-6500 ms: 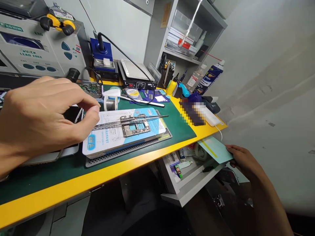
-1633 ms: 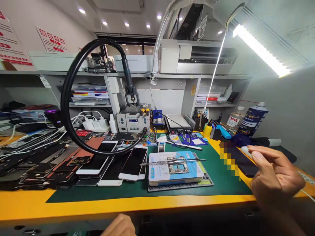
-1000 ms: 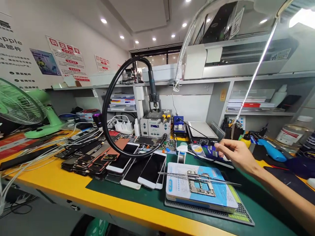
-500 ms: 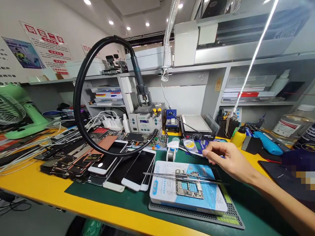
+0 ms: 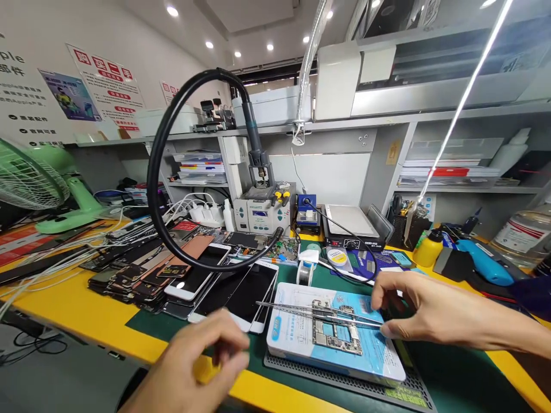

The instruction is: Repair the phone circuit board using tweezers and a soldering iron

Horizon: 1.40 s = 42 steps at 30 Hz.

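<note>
Right hand (image 5: 434,312) is stretching in from the right edge, its fingers bunching narrowly at the tail of the steel tweezers (image 5: 318,310), though I cannot tell whether they are actually gripping them. The tweezers are lying across a phone logic board (image 5: 336,335), which is sitting on a blue-and-white case (image 5: 293,344) on a perforated metal mat (image 5: 340,383). Left hand (image 5: 193,361) is blurring at the bottom edge, its fingers curling, and I cannot tell whether it is holding anything. It is covering part of the yellow bench edge (image 5: 81,298) and is hiding the lower end of a white-framed phone (image 5: 253,287). Fine print on the case is too small to read, and the board's smaller parts are hard to make out. Behind, a black hot-air hose (image 5: 157,195) is looping in front of the rework station (image 5: 258,212), with a solder spool (image 5: 305,274) sitting nearby. On the far wall, a poster (image 5: 105,97) is showing red Chinese characters, while a wall lettering (image 5: 12,56) is cut off by the frame, leaving only "ple" readable.
</note>
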Available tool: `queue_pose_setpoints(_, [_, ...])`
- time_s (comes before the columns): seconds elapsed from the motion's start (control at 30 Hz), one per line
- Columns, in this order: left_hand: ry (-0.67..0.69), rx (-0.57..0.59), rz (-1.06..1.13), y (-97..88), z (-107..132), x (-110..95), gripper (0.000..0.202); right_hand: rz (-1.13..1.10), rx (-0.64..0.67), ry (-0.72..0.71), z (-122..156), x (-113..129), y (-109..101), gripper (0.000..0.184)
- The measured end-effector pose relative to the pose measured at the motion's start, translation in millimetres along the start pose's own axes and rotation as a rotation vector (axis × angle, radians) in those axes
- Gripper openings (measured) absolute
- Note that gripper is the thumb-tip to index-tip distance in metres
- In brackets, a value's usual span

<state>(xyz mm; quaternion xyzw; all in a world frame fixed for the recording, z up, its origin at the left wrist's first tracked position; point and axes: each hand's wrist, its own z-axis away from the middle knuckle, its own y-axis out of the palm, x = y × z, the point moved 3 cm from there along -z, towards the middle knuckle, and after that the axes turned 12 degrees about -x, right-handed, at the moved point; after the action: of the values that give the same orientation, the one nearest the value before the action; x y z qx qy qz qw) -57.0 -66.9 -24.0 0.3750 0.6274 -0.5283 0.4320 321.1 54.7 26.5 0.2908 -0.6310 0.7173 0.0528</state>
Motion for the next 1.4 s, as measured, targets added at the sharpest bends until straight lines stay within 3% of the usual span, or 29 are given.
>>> queue_pose_setpoints(0.07, [0.290,-0.017,-0.331,-1.2,-28,-21,0.018,0.026,0.013,-0.004,1,1,-1,0.028])
queue_pose_setpoints(0.1, [0.349,0.000,-0.420,1.2,-40,-28,0.019,0.031,0.018,-0.008,2,4,-2,0.026])
queue_pose_setpoints(0.2, [0.399,0.066,-0.567,11.5,-60,-41,0.022,0.040,0.016,-0.017,3,11,-2,0.022])
queue_pose_setpoints(0.33, [0.368,0.131,-0.640,20.7,-61,-42,0.021,-0.031,0.033,-0.039,4,12,0,0.014])
queue_pose_setpoints(0.57, [0.336,0.170,-0.573,23.2,-66,-32,0.029,-0.291,0.090,0.028,1,4,5,0.010])
queue_pose_setpoints(0.7, [0.346,0.163,-0.499,18.9,-71,-32,0.033,-0.331,0.084,-0.018,0,7,2,0.003])
queue_pose_setpoints(0.83, [0.351,0.132,-0.437,11.9,-74,-38,0.036,-0.427,0.070,-0.071,-4,11,-2,0.012])
queue_pose_setpoints(1.0, [0.386,0.083,-0.402,-0.1,-76,-55,0.038,-0.679,-0.045,-0.082,-10,8,-10,0.027])
queue_pose_setpoints(1.17, [0.462,0.051,-0.365,-9.0,-80,-76,0.031,-0.786,-0.168,-0.042,-12,2,-21,0.037])
queue_pose_setpoints(1.4, [0.539,0.025,-0.350,-3.1,-90,-104,0.030,-0.988,-0.359,0.045,-9,-5,-34,0.046])
